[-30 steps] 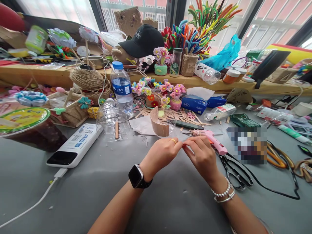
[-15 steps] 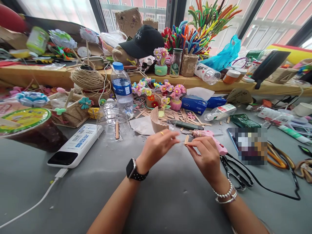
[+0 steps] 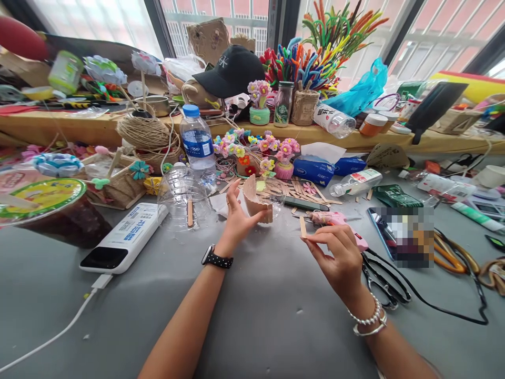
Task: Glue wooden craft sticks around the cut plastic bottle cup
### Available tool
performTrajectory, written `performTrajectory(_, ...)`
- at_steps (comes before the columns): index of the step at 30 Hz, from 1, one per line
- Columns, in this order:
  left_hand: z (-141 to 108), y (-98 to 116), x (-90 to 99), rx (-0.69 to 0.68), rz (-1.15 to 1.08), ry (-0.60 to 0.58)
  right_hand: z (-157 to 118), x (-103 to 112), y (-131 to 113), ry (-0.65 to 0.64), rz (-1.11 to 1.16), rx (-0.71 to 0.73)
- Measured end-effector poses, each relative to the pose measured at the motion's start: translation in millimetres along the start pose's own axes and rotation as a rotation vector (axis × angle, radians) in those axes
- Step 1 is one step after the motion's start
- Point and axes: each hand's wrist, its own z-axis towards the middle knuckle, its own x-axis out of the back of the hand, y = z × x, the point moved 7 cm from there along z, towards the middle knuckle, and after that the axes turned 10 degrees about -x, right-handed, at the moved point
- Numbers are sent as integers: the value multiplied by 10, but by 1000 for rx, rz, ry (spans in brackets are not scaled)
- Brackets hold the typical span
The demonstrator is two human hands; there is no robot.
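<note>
My left hand [image 3: 238, 220] has its thumb and fingers spread around the near left side of a curved piece made of wooden sticks [image 3: 256, 200]; whether it touches the piece I cannot tell. Between the thumb and fingertips of my right hand [image 3: 335, 250] a short flat wooden stick [image 3: 303, 227] is pinched, standing nearly upright. Just behind the right hand lies a pink glue gun [image 3: 357, 239]. Many loose sticks [image 3: 294, 189] are spread beyond the curved piece, near a dark phone [image 3: 302, 203].
At the left are a power bank [image 3: 136, 226], a lidded cup [image 3: 59, 216] and a clear plastic container [image 3: 181, 197]. A blue-capped bottle [image 3: 197, 142] stands behind. Scissors [image 3: 379, 279], a black cable [image 3: 426, 300] and another phone [image 3: 381, 231] lie at the right.
My left hand has moved left and forward to the curved piece, and its fingers have spread. The stick in my right hand now stands more upright and shows more of its length.
</note>
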Motion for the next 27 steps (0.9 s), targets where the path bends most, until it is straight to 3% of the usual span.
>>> performTrajectory(3,16,198,35,-172,144,11,5,1,44,-1,11,-47)
performTrajectory(7,10,408,-12,-333,314,-79,2,-1,77,-7,26,-85)
performTrajectory(16,20,450,29,-374,355,-36,-30,-20,195,-12,85,-180)
performTrajectory(22,45,706,197,-428,262,8,-35,29,299,7,93,-277)
performTrajectory(27,57,900,282,-382,240,-94,-48,70,552,13,211,-570)
